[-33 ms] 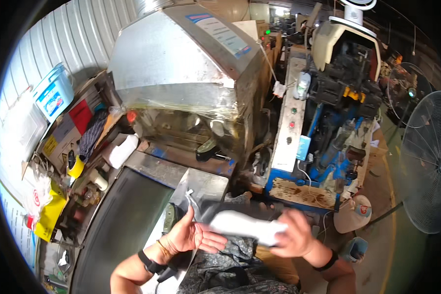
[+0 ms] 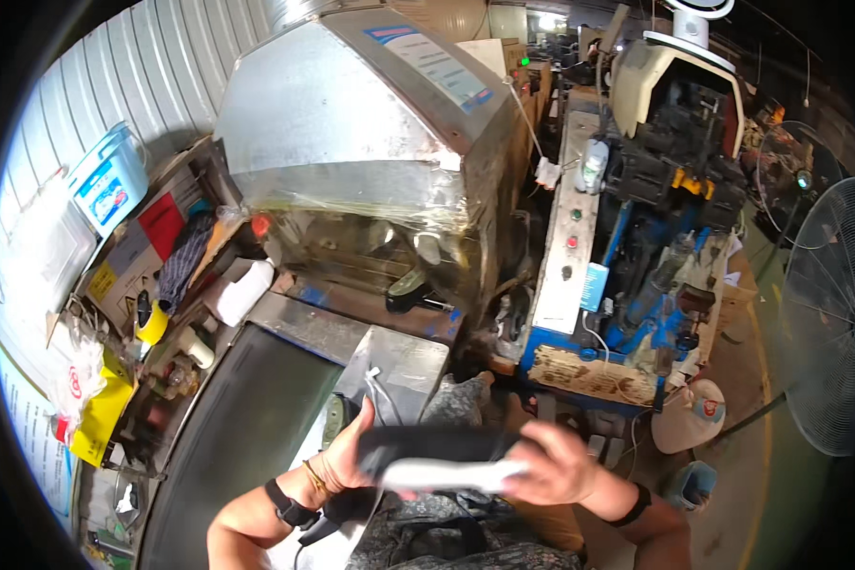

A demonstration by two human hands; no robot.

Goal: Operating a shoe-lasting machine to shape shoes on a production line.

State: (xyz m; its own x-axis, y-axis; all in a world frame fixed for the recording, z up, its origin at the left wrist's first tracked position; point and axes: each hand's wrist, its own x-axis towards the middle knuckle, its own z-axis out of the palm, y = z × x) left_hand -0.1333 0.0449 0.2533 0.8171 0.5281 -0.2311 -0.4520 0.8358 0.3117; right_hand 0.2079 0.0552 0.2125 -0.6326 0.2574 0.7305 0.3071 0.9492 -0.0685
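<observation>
A long, narrow piece (image 2: 442, 451), shaped like a shoe sole, is held level in front of my body. It is black along its upper part and white along its near edge, and motion blurs it. My right hand (image 2: 560, 464) closes on its right end, fingers curled over the top. At the left end, my left hand (image 2: 347, 459) meets it with the thumb raised and the fingers mostly hidden beneath. Beside my left wrist, a dark green handled tool (image 2: 337, 418) lies on the metal ledge by the conveyor belt (image 2: 233, 427).
A metal hooded machine (image 2: 342, 114) stands ahead, a second dark green tool (image 2: 408, 290) at its opening. To the right are a blue-framed machine (image 2: 594, 375) with buttons and a large fan (image 2: 831, 323). Cluttered shelves (image 2: 176, 356) line the left. A small bin (image 2: 695, 484) stands on the floor.
The piece has tilted, showing more of its black part, and its left end has come into my left hand. That hand was open beside it before. My right hand has moved slightly left.
</observation>
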